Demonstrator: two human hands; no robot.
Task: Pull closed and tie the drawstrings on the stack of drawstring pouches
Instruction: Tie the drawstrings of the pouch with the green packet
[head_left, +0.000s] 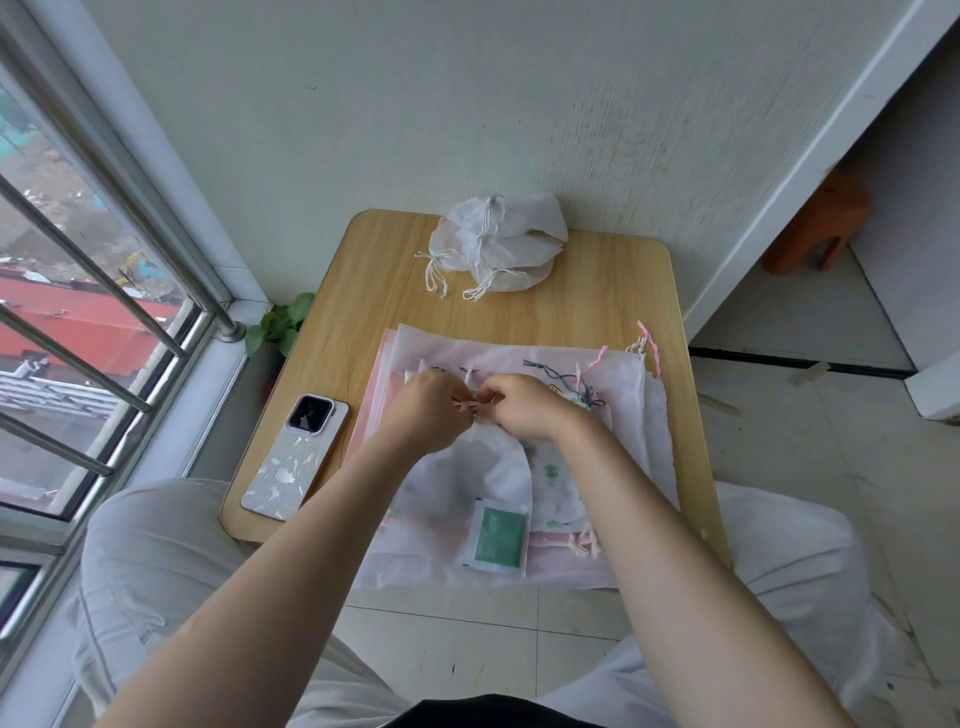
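Observation:
A stack of flat white and pink drawstring pouches (644, 415) lies on the small wooden table (363, 291). On top lies a gathered white pouch (483, 467), its neck bunched between my hands. My left hand (428, 413) and my right hand (524, 405) meet over the neck and each pinches the pinkish drawstring (474, 406). A pile of white pouches with tied cords (498, 244) sits at the table's far edge.
A phone (296, 457) in a patterned case lies at the table's left side. A green-and-white sachet (497, 538) rests on the stack's near edge. A window with metal bars (93, 322) is at left, a small plant (278, 325) is below it, the wall is behind, and an orange stool (821, 223) is at right.

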